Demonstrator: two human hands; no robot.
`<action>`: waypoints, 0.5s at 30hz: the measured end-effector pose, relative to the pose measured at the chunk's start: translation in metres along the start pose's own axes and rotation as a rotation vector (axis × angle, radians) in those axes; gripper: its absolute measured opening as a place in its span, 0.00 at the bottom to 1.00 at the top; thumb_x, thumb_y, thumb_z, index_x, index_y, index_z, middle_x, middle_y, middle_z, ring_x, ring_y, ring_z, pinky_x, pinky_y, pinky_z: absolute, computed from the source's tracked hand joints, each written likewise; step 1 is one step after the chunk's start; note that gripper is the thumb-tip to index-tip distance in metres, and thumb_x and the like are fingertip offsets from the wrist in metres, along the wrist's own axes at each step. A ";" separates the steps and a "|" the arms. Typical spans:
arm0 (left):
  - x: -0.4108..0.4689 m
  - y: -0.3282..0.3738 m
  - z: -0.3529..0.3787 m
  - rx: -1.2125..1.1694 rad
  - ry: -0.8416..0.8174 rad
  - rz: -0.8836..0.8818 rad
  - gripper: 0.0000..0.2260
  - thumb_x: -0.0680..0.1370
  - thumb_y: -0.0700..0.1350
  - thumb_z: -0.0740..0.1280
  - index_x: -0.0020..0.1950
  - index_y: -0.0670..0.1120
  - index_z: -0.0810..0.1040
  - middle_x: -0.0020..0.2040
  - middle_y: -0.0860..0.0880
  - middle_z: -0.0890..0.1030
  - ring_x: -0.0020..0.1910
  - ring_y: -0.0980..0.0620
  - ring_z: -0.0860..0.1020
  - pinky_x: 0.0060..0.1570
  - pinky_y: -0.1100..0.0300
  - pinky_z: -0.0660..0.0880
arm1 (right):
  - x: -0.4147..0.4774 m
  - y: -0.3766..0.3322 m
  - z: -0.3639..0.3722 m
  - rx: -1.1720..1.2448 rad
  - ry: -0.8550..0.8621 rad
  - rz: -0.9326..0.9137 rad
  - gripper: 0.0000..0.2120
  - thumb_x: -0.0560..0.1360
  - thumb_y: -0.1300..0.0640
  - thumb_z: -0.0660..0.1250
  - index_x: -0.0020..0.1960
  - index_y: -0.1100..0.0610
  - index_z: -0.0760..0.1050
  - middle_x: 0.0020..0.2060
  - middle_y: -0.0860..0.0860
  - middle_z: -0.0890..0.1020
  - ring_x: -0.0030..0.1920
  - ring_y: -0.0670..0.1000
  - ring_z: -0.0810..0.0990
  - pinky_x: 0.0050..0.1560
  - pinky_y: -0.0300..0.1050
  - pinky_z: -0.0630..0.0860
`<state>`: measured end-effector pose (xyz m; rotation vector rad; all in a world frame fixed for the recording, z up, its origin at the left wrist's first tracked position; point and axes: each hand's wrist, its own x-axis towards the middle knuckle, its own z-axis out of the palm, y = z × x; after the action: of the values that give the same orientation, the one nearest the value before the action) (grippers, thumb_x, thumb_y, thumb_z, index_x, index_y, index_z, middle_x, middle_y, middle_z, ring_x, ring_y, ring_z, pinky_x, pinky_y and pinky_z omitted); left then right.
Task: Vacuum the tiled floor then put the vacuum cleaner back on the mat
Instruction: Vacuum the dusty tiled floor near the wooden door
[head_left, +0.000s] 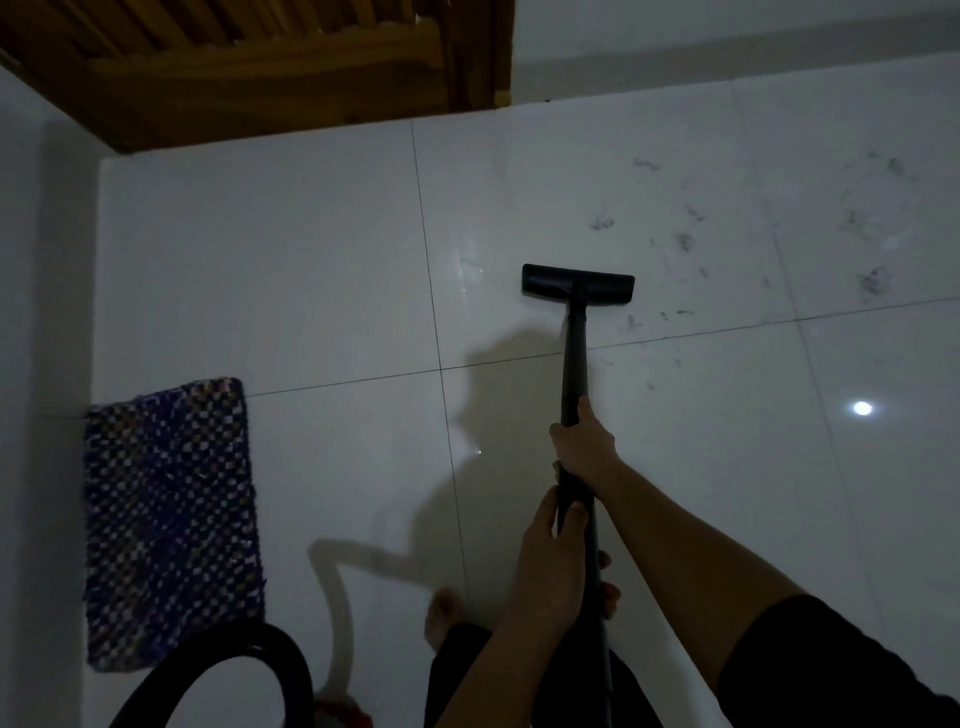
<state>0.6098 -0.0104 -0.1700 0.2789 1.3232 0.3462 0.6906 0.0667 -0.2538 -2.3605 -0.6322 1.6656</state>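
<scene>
1. Step in hand: vacuuming, partway through by my reckoning. The return to the mat is not yet due.
2. Right hand (582, 441) is wrapped round the wand (574, 364), the forward grip. Left hand (550, 561) is wrapped round it lower down, nearer my body. Both are closed tight on it.
3. Vacuum head (577, 283) sits flat on the tiled floor (311, 260), about mid-floor.
4. Dust clumps (875, 283) are scattered toward the floor's far right, with a few just beside the head's right end.
5. Next move, as I judge it: swing the head right and push it through the clumps, keeping it flat. It will likely take several passes.
6. Mat (166, 519) lies along the floor's left edge, against the wall, well apart from the head.
7. Hose (234, 642) loops at the near edge. The red shape beside it may be the machine, but it is too blurred to say.
8. Containers: none in view, and the dust bin is not visible.
</scene>
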 end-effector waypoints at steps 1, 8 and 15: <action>0.000 -0.003 -0.001 -0.001 0.003 -0.002 0.14 0.83 0.48 0.55 0.67 0.52 0.71 0.37 0.40 0.73 0.19 0.52 0.70 0.20 0.64 0.68 | 0.000 0.004 0.002 0.005 0.003 0.002 0.34 0.79 0.59 0.58 0.79 0.49 0.44 0.49 0.56 0.73 0.33 0.51 0.74 0.31 0.42 0.74; -0.004 -0.020 -0.015 0.053 0.020 -0.016 0.15 0.83 0.46 0.56 0.68 0.45 0.70 0.38 0.39 0.73 0.21 0.51 0.70 0.19 0.65 0.68 | -0.006 0.023 0.018 -0.009 0.022 0.022 0.34 0.79 0.59 0.58 0.79 0.50 0.44 0.59 0.61 0.76 0.32 0.50 0.73 0.33 0.42 0.74; -0.031 -0.026 -0.034 0.071 -0.003 -0.030 0.13 0.83 0.46 0.55 0.66 0.50 0.70 0.36 0.41 0.73 0.19 0.51 0.70 0.19 0.64 0.70 | -0.027 0.032 0.040 0.009 -0.003 0.050 0.34 0.78 0.60 0.58 0.79 0.49 0.45 0.56 0.61 0.76 0.32 0.51 0.74 0.29 0.40 0.72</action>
<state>0.5722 -0.0460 -0.1604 0.3188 1.3367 0.2736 0.6536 0.0224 -0.2570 -2.3875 -0.5692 1.6886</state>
